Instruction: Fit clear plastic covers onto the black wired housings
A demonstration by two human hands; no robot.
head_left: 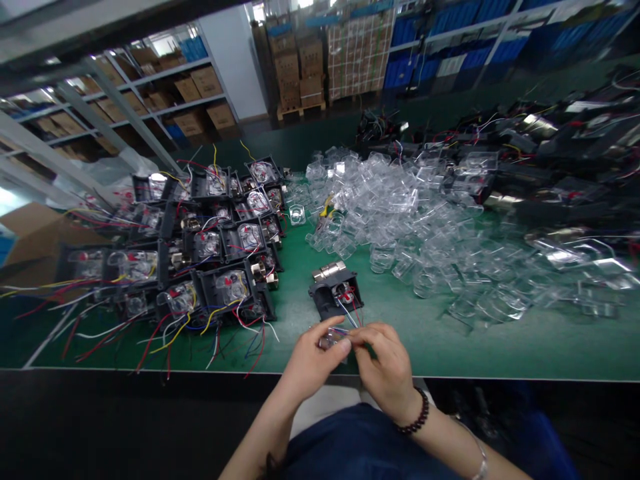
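Near the front edge of the green table, my left hand (316, 360) is closed around a small clear plastic cover (330, 339). Close against it, my right hand (384, 360) pinches thin wires (349, 316) at the cover's edge. These wires run up to a black housing (337, 293) just beyond my fingers. A metal valve fitting (329, 271) sticks out of the housing's far side, and a small red part shows inside. My fingers partly hide the cover and the wire ends.
Rows of black housings (220, 287) with loose coloured wires stand on the left. A wide heap of clear plastic covers (390, 193) spreads over the middle and right. More dark wired assemblies (540, 147) lie at the far right. A cardboard box (40, 233) is at the left edge.
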